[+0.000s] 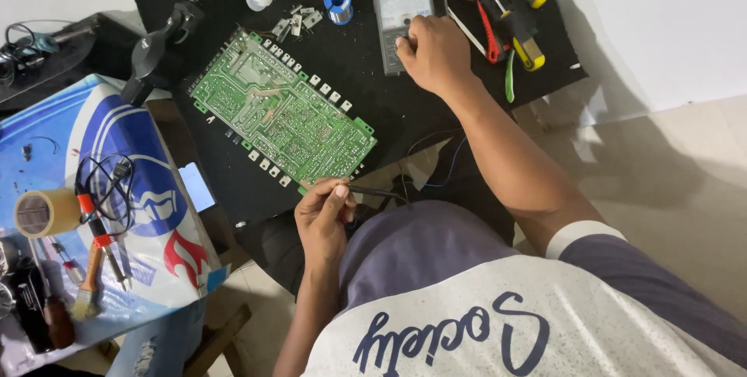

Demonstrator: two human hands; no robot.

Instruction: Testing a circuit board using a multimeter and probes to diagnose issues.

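Purple-and-white shirt fabric (467, 299) fills the bottom of the frame, and just above it, at lower centre, the left hand (323, 217) is curled tight: fingers narrow, thumb and forefinger pinching a thin black probe (373, 190) whose shaft runs off to the right while its tip sits at the near corner of the large green circuit board (280, 108). That board lies tilted across the black work mat (373, 97) in the centre-left of the frame, solder side up.

Up at top centre, the right hand (436, 54) rests on the lower half of a grey analogue meter with a white dial face (405, 15); fingers bent down over its body, thumb side against it, covering whatever sits beneath, so how far they close cannot be told.

Right of that hand, red-and-yellow-handled tools (513, 19) lie bunched together. A blue spool of wire (338, 3) stands just left of the meter. Far left, a tan roll of tape (43, 212) sits on a blue printed sheet (156, 190).
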